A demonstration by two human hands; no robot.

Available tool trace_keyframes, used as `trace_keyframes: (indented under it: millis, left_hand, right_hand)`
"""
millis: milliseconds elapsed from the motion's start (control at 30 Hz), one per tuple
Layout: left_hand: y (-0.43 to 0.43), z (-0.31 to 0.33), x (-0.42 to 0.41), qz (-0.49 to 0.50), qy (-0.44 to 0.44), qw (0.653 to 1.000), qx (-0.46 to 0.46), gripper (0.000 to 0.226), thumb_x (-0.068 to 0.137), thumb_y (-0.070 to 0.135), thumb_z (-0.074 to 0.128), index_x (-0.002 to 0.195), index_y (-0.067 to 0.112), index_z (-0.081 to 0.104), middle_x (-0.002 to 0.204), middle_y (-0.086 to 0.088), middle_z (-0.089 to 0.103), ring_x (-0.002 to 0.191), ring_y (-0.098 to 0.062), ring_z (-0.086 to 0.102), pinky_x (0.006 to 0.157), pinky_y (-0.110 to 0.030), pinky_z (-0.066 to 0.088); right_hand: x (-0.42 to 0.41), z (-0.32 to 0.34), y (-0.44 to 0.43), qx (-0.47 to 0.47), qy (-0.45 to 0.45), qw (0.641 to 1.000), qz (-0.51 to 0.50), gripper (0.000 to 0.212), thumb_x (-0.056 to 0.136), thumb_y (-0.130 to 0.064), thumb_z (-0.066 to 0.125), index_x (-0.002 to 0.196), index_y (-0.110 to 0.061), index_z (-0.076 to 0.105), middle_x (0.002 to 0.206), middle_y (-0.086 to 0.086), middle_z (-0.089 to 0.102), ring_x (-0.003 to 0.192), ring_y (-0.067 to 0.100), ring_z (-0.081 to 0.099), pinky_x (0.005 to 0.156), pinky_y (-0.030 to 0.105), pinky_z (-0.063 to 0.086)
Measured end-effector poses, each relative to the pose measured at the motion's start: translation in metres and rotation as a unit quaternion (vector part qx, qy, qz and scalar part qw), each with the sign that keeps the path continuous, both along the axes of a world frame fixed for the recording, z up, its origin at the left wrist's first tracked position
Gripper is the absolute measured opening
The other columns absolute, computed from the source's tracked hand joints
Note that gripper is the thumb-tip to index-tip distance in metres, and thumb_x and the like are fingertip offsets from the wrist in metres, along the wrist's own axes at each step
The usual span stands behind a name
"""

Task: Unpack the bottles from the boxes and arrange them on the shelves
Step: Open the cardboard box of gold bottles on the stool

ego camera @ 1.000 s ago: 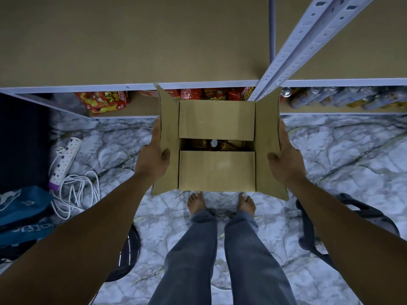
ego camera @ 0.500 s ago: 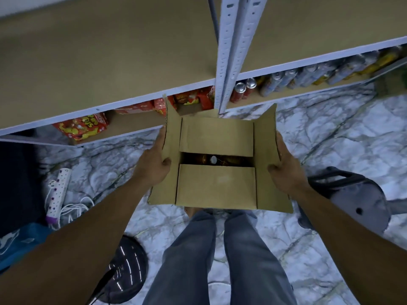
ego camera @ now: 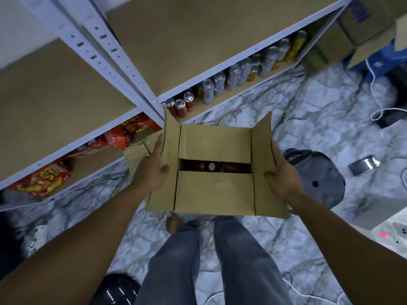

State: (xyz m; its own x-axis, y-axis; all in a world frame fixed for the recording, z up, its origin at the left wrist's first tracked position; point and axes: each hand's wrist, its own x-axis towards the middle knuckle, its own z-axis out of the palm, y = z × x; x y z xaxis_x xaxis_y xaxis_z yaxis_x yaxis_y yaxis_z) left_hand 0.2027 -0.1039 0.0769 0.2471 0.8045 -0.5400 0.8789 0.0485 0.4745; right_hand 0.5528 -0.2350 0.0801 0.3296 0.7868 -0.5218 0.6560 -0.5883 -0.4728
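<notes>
I carry a brown cardboard box (ego camera: 214, 191) in front of me, above my legs. Its two inner flaps lie almost closed; the side flaps stand up. Through the gap between the flaps I see dark amber bottles (ego camera: 211, 166), one with a pale cap. My left hand (ego camera: 152, 167) grips the box's left side, thumb over the edge. My right hand (ego camera: 282, 175) grips the right side the same way. The metal shelf unit (ego camera: 114, 53) with brown boards rises at the left and ahead.
Red snack packets (ego camera: 44, 180) and rows of cans (ego camera: 242, 73) fill the bottom shelf. A dark bag (ego camera: 317, 172) lies on the marble floor at my right. Cardboard boxes (ego camera: 361, 23) stand at the far right. A power strip (ego camera: 36, 237) and cables lie at the left.
My view has swung to the right, so the shelf now runs diagonally and the far-right boxes appear. Both hands keep the same hold on the box.
</notes>
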Motion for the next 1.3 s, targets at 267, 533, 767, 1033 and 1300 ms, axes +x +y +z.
trace_keyframes:
  millis: [267, 533, 767, 1033, 1300]
  left_hand:
    - [0.021, 0.025, 0.117, -0.060, 0.011, 0.998, 0.030, 0.094, 0.099, 0.013, 0.059, 0.161, 0.038, -0.008, 0.061, -0.006, 0.042, 0.052, -0.023, 0.045, 0.049, -0.032, 0.031]
    - [0.068, 0.012, 0.211, -0.149, -0.002, 0.988, 0.047, 0.094, 0.098, 0.013, 0.058, 0.160, 0.041, -0.007, 0.105, -0.017, 0.063, 0.078, -0.030, 0.059, 0.068, -0.036, 0.048]
    - [0.117, -0.008, 0.277, -0.245, 0.028, 0.969, 0.036, 0.095, 0.098, 0.015, 0.056, 0.156, 0.048, -0.012, 0.088, -0.017, 0.058, 0.062, -0.025, 0.053, 0.053, -0.031, 0.043]
    - [0.171, -0.049, 0.340, -0.348, 0.034, 0.937, 0.030, 0.096, 0.097, 0.012, 0.057, 0.158, 0.043, -0.011, 0.074, -0.015, 0.057, 0.053, -0.030, 0.053, 0.050, -0.040, 0.045]
    - [0.214, -0.107, 0.391, -0.420, 0.031, 0.906, 0.025, 0.092, 0.098, 0.011, 0.054, 0.161, 0.037, -0.008, 0.057, -0.010, 0.046, 0.047, -0.027, 0.047, 0.044, -0.030, 0.032]
  right_hand:
    - [0.095, 0.004, -0.013, 0.023, 0.013, 0.998, -0.061, 0.095, 0.090, 0.004, 0.051, 0.160, -0.032, -0.002, 0.058, 0.003, 0.049, 0.048, 0.022, 0.042, 0.045, 0.028, 0.026]
    - [0.149, -0.014, -0.023, 0.033, 0.007, 0.988, -0.153, 0.098, 0.088, 0.003, 0.050, 0.161, -0.035, -0.004, 0.067, 0.016, 0.059, 0.052, 0.036, 0.048, 0.044, 0.033, 0.032]
    - [0.160, -0.030, -0.021, 0.028, 0.005, 0.966, -0.258, 0.098, 0.088, 0.003, 0.047, 0.160, -0.041, -0.004, 0.068, 0.012, 0.061, 0.055, 0.037, 0.053, 0.042, 0.032, 0.035]
    - [0.156, -0.062, -0.003, 0.022, 0.002, 0.928, -0.373, 0.100, 0.085, 0.004, 0.047, 0.160, -0.041, -0.001, 0.057, 0.006, 0.051, 0.052, 0.036, 0.050, 0.044, 0.034, 0.034]
    - [0.156, -0.120, 0.022, 0.014, -0.013, 0.896, -0.443, 0.103, 0.083, 0.000, 0.047, 0.156, -0.050, -0.007, 0.063, 0.011, 0.055, 0.048, 0.033, 0.048, 0.043, 0.040, 0.040]
